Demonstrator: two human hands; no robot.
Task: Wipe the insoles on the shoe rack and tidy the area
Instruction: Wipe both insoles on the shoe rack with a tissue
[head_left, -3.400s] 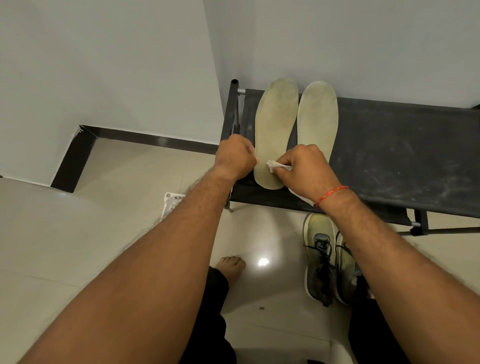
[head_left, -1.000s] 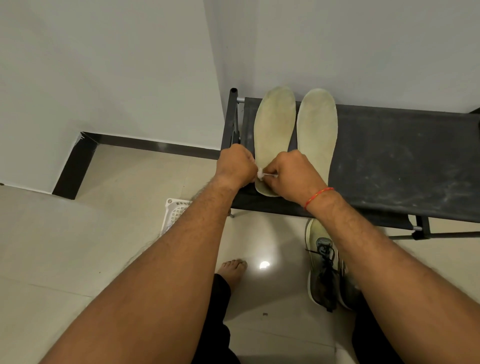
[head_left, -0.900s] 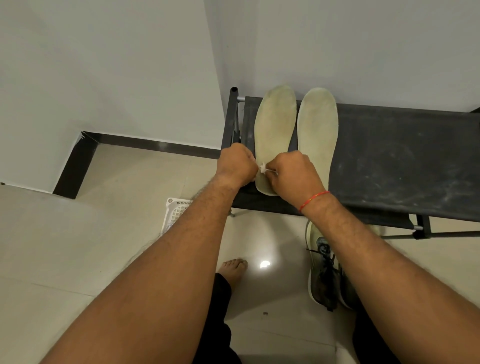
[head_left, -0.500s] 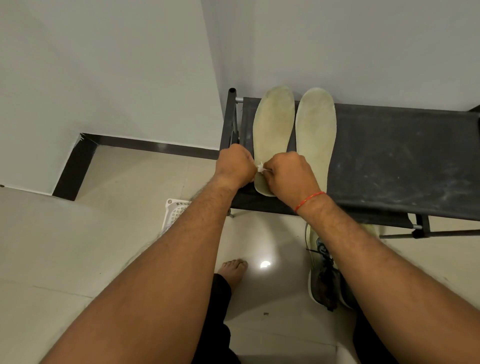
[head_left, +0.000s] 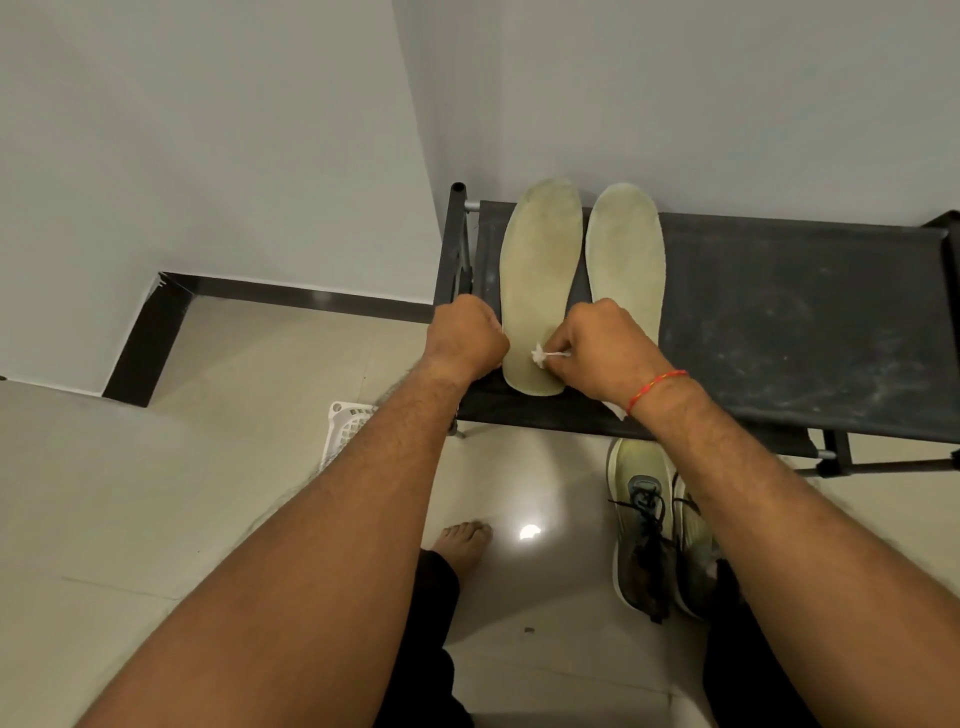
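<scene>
Head cam: the L insole (head_left: 537, 270) heel is under the wipe (head_left: 540, 356). I'd judge the job early: R insole (head_left: 626, 254) at its 3 o'clock looks untouched, shoe rack (head_left: 779, 312) dusty, shoes (head_left: 644, 525) at 6 o'clock on the floor. Right hand (head_left: 602, 353) fingers pinch the wipe, wad poking out at 9 o'clock. Left hand (head_left: 465, 338) is curled vs the L insole's edge; can't tell if it grips.
</scene>
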